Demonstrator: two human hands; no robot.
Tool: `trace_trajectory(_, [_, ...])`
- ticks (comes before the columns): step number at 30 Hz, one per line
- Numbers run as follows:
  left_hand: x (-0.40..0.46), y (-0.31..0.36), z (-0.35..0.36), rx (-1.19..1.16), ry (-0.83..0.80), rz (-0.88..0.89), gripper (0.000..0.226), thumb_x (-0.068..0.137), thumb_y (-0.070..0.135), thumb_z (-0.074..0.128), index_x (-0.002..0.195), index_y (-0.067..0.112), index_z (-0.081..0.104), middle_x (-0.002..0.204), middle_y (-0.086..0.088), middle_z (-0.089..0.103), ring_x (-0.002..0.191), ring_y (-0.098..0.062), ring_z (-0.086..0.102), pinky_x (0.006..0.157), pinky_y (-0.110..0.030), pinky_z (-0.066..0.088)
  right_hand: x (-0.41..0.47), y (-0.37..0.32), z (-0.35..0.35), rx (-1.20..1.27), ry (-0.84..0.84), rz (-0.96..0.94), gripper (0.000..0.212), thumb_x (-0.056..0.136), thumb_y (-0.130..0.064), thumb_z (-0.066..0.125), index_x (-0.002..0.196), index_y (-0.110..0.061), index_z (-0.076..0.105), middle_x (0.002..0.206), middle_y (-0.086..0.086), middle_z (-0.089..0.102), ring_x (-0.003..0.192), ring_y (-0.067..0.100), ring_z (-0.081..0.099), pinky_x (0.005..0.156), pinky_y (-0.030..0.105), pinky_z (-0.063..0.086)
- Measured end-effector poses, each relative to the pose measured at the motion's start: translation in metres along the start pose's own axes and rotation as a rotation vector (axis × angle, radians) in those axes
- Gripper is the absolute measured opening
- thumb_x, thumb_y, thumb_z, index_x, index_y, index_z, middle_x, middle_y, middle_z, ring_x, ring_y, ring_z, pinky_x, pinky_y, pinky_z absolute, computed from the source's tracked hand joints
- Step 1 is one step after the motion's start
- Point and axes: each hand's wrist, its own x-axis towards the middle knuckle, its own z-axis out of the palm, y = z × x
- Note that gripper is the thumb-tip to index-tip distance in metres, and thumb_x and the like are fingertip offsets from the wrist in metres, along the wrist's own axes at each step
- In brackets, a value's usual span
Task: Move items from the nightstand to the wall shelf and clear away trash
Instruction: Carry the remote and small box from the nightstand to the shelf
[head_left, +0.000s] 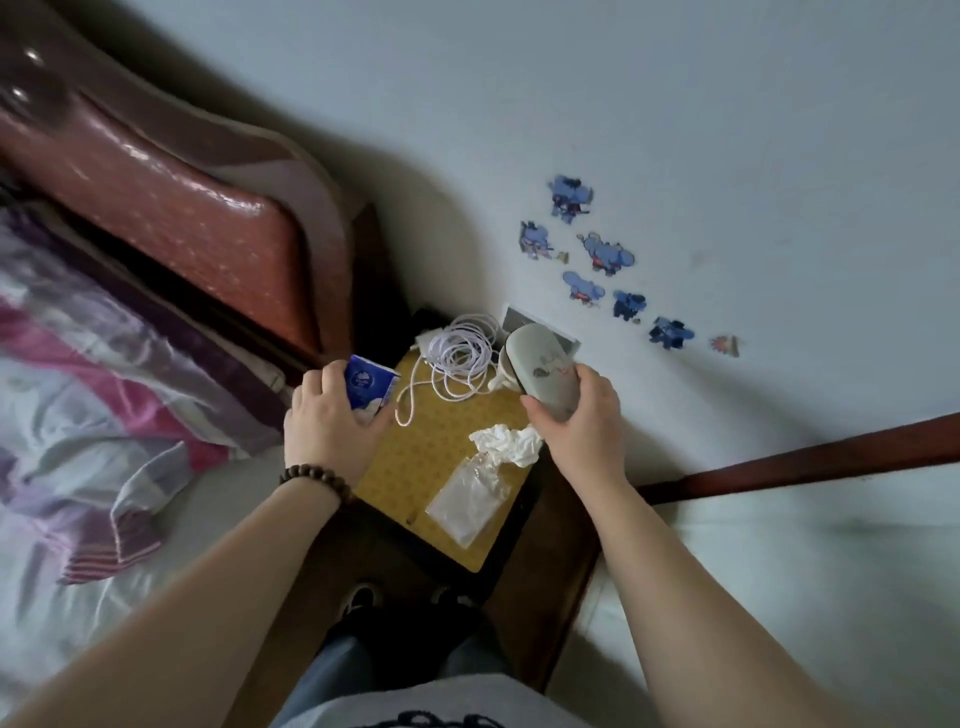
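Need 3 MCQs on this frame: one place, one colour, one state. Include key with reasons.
1. Where does the crumpled tissue lie?
A. on the bed
B. on the nightstand, beside the clear plastic bag
C. on the floor

2. What colour is the tissue pack in the left hand?
A. blue and white
B. red
C. green

3. What is the right hand doing?
A. resting open
B. pinching the white cable
C. gripping the grey oval case

Key: 1 B, it sits on the yellow top, touching the bag's upper end. 2 A, a blue wrapper with white print. 3 C, its fingers wrap the case; the coiled cable lies untouched.
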Motion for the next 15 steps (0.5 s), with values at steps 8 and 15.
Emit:
trace_trajectory(8, [-0.029, -0.059, -0.075, -0.043, 0.217, -0.203, 0.065, 0.076, 0.046, 0.068, 0.127, 0.013, 0.044, 0.116, -0.008, 0.052, 0.104, -0.028, 0.051, 0.089, -0.048, 0.045, -0.006, -0.104, 0.040, 0.076, -0.154, -0.296, 0.069, 0.072, -0.054, 0.071, 0.125, -0.017, 0.046, 0.116, 0.000, 0.052, 0.104, 0.017, 0.048, 0.077, 0.029, 0.050])
trace_trajectory(15, [-0.094, -0.149, -0.144, -0.083, 0.463, -0.478, 0.065, 0.076, 0.056, 0.064, 0.123, 0.015, 0.047, 0.113, -0.007, 0.053, 0.099, -0.028, 0.053, 0.081, -0.045, 0.049, -0.069, -0.207, 0.108, 0.092, -0.412, -0.551, 0.074, 0.071, -0.050, 0.072, 0.129, -0.015, 0.042, 0.115, 0.001, 0.049, 0.104, 0.020, 0.047, 0.083, 0.041, 0.050])
